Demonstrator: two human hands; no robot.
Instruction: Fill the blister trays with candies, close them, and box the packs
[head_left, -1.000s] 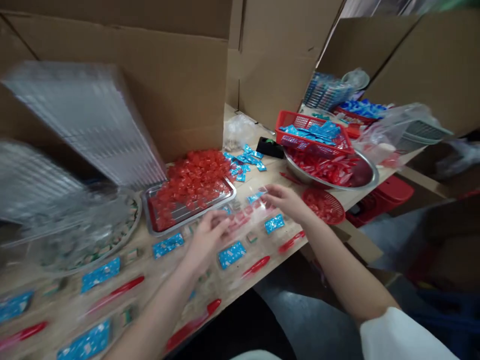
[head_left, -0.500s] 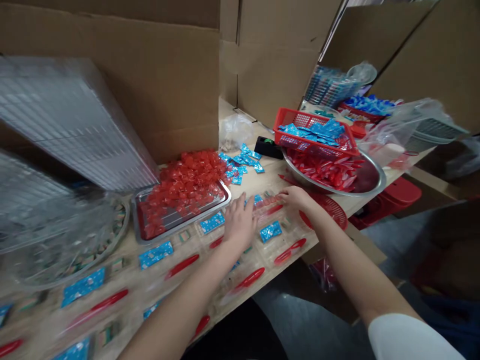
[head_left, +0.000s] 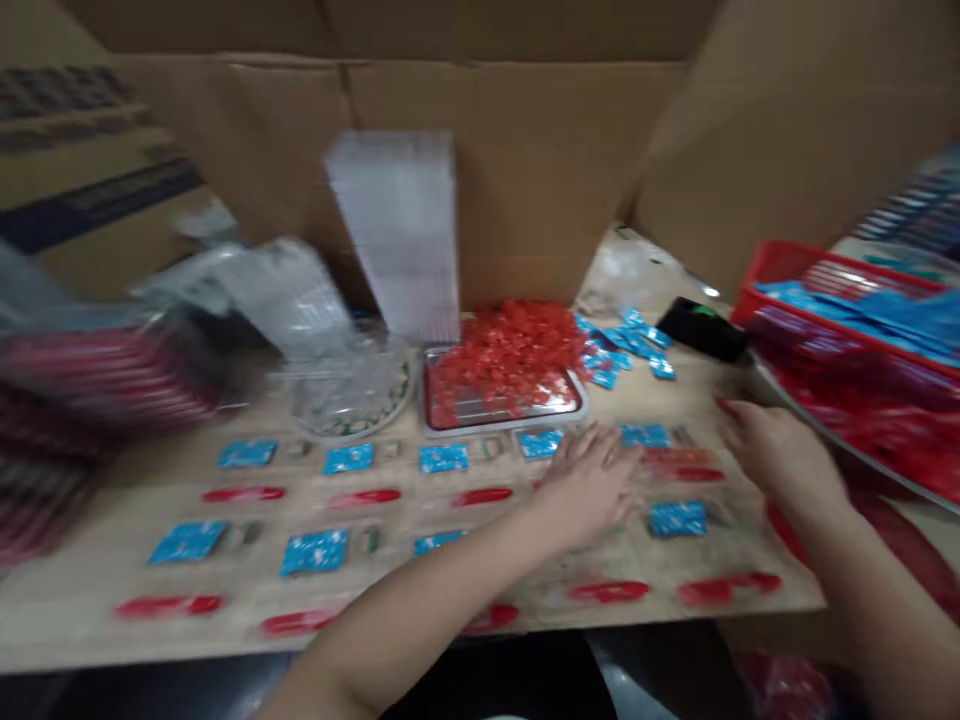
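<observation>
Left hand fans its fingers apart, palm down, blue sachet just beside the fingertips; right hand curls at a red stick, too blurred to tell whether it's gripped; between them lies a red-handled piece; beyond, a metal tray heaped with red pieces.

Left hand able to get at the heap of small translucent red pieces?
Probably yes: nothing tall stands between the left hand and that heap, just a flat blue packet and the silver metal tray's low rim.
</observation>
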